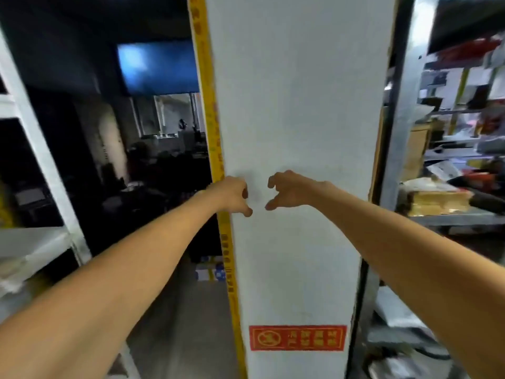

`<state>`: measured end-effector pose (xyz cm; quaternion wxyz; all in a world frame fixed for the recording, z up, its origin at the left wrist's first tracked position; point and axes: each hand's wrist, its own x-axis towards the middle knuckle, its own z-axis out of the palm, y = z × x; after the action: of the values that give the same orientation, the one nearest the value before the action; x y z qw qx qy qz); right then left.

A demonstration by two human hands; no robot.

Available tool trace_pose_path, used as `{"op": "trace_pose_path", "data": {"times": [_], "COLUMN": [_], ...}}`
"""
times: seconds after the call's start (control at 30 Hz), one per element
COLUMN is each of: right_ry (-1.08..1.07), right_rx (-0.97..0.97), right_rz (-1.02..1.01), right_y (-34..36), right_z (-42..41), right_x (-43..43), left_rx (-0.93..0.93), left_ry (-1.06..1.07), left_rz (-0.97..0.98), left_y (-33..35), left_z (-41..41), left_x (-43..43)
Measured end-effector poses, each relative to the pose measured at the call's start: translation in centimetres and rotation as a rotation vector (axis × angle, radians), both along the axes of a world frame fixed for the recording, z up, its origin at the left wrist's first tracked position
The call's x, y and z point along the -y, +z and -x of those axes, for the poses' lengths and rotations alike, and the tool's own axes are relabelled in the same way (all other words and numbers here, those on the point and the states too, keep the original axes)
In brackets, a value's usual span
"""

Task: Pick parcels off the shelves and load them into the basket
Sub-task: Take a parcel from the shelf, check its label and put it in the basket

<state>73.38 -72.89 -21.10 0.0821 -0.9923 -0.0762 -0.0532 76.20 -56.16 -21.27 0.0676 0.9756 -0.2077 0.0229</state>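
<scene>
Both my arms reach forward in front of a tall white panel [295, 110] at a shelf end. My left hand [233, 196] and my right hand [289, 191] hang side by side, a small gap between them, fingers loosely curled, holding nothing. Parcels lie on the grey metal shelves at the right: a yellowish taped box [437, 202], a white padded bag [426, 184] above it, and several blurred boxes and bags further back. No basket is in view.
A yellow strip [216, 149] runs down the panel's left edge and a red sticker [297, 337] sits near its bottom. A white shelf frame [41, 149] stands at the left. A dark aisle with a grey floor [188, 324] opens between them.
</scene>
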Motion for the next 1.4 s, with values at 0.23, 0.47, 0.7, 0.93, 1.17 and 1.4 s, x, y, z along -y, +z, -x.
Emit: {"op": "trace_pose_path", "data": {"times": [0.23, 0.47, 0.7, 0.93, 1.17, 1.4], "right_ry": [0.351, 0.714, 1.079, 1.411, 1.702, 1.908], "right_rx": [0.026, 0.033, 0.092, 0.143, 0.138, 0.061], "right_rz": [-0.019, -0.037, 0.087, 0.130, -0.035, -0.021], "right_y": [1.4, 3.6, 4.6, 3.8, 4.7, 3.0], "right_z": [-2.8, -3.1, -0.7, 6.0, 15.6, 25.4], "right_x": [-15.5, -28.9, -37.4, -42.8, -45.5, -47.3], "left_rx": [0.030, 0.032, 0.108, 0.055, 0.019, -0.037], "left_ry": [0.352, 0.719, 1.071, 1.396, 1.670, 1.929], "left_rz": [-0.020, -0.024, -0.078, -0.154, -0.102, -0.096], "left_y": [2.3, 3.6, 4.5, 4.2, 4.8, 3.0], "left_z": [3.1, 8.8, 16.0, 25.1, 35.7, 46.1], "left_x": [-16.7, -28.7, -33.1, -33.3, -31.6, -30.2]}}
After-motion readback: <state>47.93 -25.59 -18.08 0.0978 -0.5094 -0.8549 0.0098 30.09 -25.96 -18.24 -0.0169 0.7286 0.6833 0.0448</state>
